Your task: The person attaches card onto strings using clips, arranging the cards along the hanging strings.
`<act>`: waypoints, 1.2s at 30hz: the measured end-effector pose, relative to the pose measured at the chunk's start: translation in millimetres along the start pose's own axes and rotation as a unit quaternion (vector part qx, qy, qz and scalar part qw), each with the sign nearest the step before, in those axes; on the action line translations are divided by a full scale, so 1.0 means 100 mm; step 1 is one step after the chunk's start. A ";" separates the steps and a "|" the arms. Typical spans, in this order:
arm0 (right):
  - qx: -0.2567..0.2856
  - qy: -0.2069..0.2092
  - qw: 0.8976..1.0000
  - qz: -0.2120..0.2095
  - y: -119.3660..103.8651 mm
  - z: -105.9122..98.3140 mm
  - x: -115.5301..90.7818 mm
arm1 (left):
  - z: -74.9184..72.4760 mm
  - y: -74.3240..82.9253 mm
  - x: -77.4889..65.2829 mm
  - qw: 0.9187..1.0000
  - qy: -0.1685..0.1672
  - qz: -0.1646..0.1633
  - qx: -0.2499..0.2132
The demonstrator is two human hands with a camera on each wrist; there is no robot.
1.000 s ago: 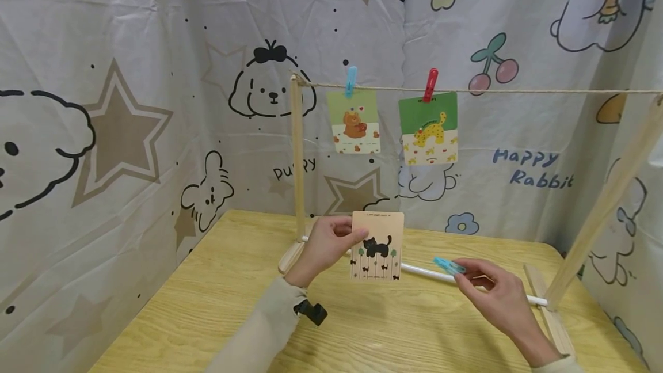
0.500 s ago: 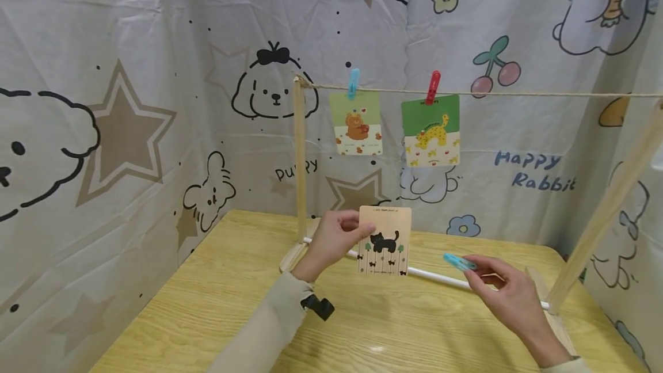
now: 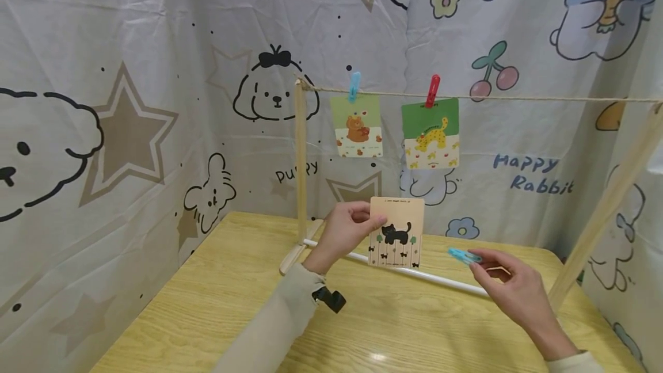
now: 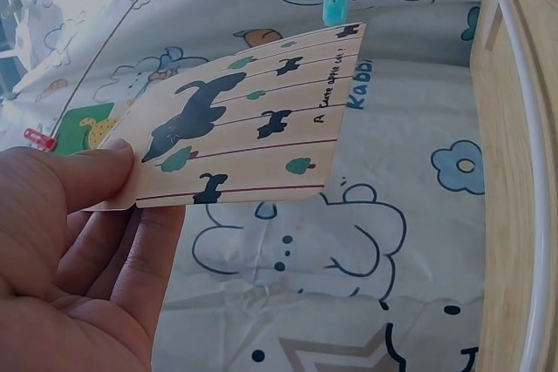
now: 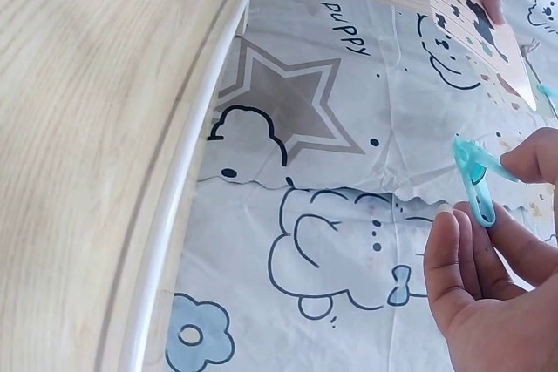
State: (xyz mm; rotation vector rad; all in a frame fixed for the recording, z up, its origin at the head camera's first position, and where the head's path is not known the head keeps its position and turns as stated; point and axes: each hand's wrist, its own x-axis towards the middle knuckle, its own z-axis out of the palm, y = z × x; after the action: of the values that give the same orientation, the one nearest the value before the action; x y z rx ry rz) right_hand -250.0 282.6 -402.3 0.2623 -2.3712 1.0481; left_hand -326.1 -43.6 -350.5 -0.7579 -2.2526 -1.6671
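Observation:
My left hand [image 3: 343,232] pinches the left edge of a peach card [image 3: 396,252] printed with a black cat, holding it upright above the table. In the left wrist view the thumb lies on the card's face [image 4: 253,128] and the fingers are behind it. To the right, my right hand [image 3: 515,289] pinches a light blue clothespin [image 3: 463,255] between thumb and fingers, a short way from the card. The right wrist view shows the clothespin [image 5: 475,182] gripped by its handle ends.
A string [image 3: 523,97] runs between wooden posts [image 3: 301,160]. From it hang a bear card [image 3: 357,143] under a blue clothespin [image 3: 354,86] and a leopard card [image 3: 431,151] under a red clothespin [image 3: 433,91]. A white rod [image 3: 445,280] crosses low above the table [image 3: 217,304].
My left hand has moved the cat card rightward and slightly up. The right hand, still pinching the clothespin, has shifted a little to the right.

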 end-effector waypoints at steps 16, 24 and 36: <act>0.017 0.016 1.000 -0.005 -0.08 -0.20 0.15 | 0.10 0.09 0.17 1.000 0.002 0.017 -0.022; 0.014 0.051 0.998 -0.028 -0.15 -0.36 0.27 | 0.17 0.19 0.29 0.999 0.007 0.017 -0.030; 0.030 0.069 0.997 -0.019 -0.28 -0.63 0.43 | 0.33 0.32 0.43 0.998 0.012 0.016 -0.052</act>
State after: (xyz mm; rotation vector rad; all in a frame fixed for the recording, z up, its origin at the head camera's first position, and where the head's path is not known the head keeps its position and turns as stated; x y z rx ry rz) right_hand -251.1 310.9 -326.3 0.2483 -2.2048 1.0857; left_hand -340.8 5.6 -314.3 -0.7870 -2.1405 -1.7811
